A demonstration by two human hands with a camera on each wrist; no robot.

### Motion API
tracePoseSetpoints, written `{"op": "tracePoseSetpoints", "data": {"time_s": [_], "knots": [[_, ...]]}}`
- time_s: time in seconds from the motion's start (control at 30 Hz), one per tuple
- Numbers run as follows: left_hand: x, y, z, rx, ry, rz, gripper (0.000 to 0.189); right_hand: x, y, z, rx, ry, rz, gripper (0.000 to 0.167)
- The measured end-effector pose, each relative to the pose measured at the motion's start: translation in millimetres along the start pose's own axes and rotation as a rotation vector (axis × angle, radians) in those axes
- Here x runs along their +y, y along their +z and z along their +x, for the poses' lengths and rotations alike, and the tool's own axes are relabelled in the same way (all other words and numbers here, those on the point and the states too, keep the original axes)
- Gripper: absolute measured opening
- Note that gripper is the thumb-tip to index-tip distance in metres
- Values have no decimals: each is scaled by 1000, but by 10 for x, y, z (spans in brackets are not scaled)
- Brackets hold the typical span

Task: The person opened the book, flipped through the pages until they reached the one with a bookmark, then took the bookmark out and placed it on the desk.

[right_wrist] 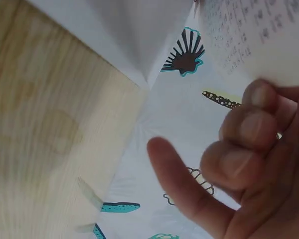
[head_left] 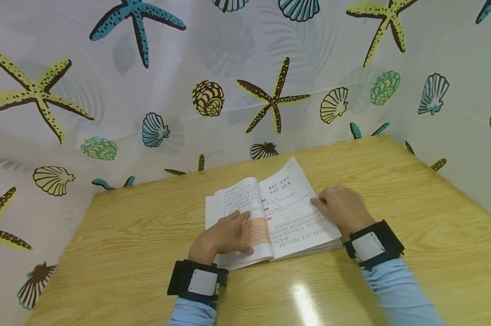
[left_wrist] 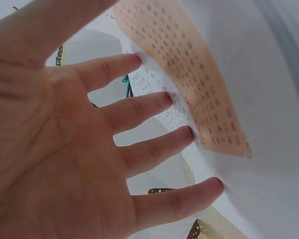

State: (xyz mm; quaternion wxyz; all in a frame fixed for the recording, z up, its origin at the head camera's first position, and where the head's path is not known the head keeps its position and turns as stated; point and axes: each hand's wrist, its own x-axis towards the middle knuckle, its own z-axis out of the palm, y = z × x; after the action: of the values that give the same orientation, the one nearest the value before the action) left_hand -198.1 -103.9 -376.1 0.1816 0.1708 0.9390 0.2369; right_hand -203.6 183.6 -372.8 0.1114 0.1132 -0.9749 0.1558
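An open book (head_left: 294,222) with printed text lies on the table, an orange text block on its left page. My left hand (head_left: 225,237) rests on that left page with fingers spread. In the left wrist view the straight fingertips (left_wrist: 182,134) touch the paper beside the orange block (left_wrist: 189,74). At the right edge of the right page, my right hand (head_left: 343,208) pinches the sheet. The right wrist view shows curled fingers (right_wrist: 239,164) against the page (right_wrist: 249,40), with the little finger sticking out; the thumb is mostly hidden there.
The wooden table (head_left: 139,226) extends on both sides of the book. Behind it hangs a white cloth (head_left: 229,50) printed with starfish and shells, and it continues along the right side. Each wrist wears a black band (head_left: 375,244) with a pale plate.
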Motion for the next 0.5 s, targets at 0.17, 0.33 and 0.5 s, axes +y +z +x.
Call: {"op": "tracePoseSetpoints", "data": {"time_s": [0.17,0.33,0.5], "knots": [[-6,-2,1,1,-1,1,92,12,-5,26,-11,-22,87,18],[-11,0,6,-3,-7,5,92,9,-5,37,-7,-39,135,19],[-6,-3,12,-5,-12,10,92,30,4,23,12,-64,30,20]]}}
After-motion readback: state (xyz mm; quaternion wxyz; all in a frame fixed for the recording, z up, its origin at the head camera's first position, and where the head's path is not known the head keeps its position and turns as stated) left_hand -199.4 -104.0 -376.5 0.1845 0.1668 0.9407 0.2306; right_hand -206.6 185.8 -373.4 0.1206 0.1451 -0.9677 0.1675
